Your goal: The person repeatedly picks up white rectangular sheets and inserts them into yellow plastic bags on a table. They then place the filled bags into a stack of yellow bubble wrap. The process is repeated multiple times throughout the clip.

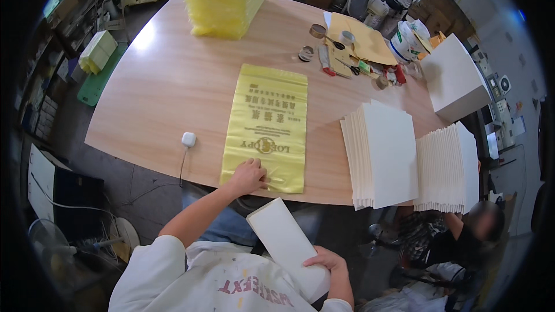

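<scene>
A flat yellow plastic bag (pixel 267 110) with dark print lies lengthwise on the table, its near end by the table's front edge. My left hand (pixel 250 176) is on that near end, fingers bent and closed on the film, which wrinkles beside them. Below the table edge, against my body, my right hand (pixel 328 263) grips a thick white stack of paper (pixel 289 245) by its right side. The stack slants, with its far end close to the bag's near end. My right thumb lies over its face; the fingers underneath are hidden.
A tall pile of yellow bags (pixel 222 6) stands at the table's far side. White paper stacks (pixel 387 153) are to the right, another block (pixel 454 78) beyond. Tape rolls, scissors (pixel 350 68) and brown envelopes (pixel 364 37) lie far right. A small white corded device (pixel 188 139) sits left. A person (pixel 457 237) is at right.
</scene>
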